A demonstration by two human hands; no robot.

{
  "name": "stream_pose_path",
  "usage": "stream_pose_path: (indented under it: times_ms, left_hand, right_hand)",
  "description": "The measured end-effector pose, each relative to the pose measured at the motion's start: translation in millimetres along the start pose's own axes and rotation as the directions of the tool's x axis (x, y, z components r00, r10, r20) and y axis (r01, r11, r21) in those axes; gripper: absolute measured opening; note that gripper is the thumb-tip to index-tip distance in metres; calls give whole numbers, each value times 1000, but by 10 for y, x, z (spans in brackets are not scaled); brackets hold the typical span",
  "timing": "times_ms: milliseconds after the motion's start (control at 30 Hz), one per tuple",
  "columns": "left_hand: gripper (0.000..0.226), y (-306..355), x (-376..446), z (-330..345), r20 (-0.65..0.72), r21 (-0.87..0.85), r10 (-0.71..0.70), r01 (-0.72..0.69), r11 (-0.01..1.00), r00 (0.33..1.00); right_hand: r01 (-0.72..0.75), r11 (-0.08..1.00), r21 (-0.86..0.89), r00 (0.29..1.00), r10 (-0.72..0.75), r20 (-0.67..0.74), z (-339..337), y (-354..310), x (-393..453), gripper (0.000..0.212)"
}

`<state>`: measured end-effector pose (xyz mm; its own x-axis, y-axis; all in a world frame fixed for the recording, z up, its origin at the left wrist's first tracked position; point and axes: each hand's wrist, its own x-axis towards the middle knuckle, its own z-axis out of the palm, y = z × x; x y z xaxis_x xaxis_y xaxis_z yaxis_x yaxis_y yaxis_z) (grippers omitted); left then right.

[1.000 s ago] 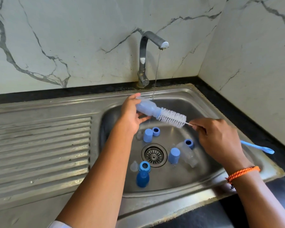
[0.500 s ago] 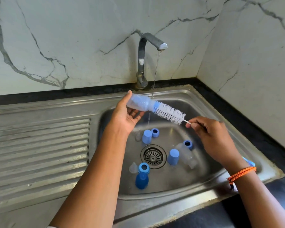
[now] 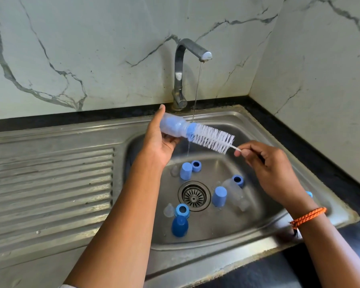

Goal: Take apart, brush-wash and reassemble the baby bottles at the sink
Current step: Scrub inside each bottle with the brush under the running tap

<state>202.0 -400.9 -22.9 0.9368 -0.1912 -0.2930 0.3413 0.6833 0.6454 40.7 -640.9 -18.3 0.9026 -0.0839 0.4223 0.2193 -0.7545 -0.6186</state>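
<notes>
— Marble-veined wall panels are seen behind a steel sink point(image 3: 258, 129), and a thin stream is let fall from the tap point(image 3: 192, 51). Where is the bottle being washed?

— The bottle point(image 3: 174, 126) is held below the tap spout, slanted, its mouth turned toward the stream. It is gripped by the left hand point(image 3: 160, 140), whose thumb is laid straight along the upper side while the fingers are curled under the body.

— And the brush?

— The bottle brush point(image 3: 213, 139) is seen with its blue tip at the bottle's mouth and most of its white bristles outside. Its thin stem is pinched by the right hand point(image 3: 272, 169), thumb against curled fingers.

— How is the bottle expected to handle?

— It is judged light, thin-walled and slightly yielding, and wet plastic is likely to be slippery. A hold round the middle of the body, as shown, is thought best; a hard squeeze could dent it.

— What about the loose parts?

— Blue caps, screw rings, clear teats and a second clear bottle point(image 3: 235, 194) are scattered in the basin around the drain point(image 3: 194, 196), below the tap. The teats are judged soft and easily lost to sight. Rings are best taken by the rim.
</notes>
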Motion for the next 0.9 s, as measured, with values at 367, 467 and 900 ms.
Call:
stream_pose_path:
  times_ms: [367,467,900]
  left_hand:
    - [25,-13,8,-22,30,92,54,-56,994,998]
    - [31,-9,7,-13,31,71,33,-35,997,999]
    - [64,-11,-10,-18,-118,380,51,-3,925,992]
  right_hand:
    - [-154,960,-235,982,122,-142,66,10,-18,13]
    - [-135,943,-305,991,135,-23,51,-21,-27,18]
    - [-55,993,103,993,65,-99,0,3,-11,15]
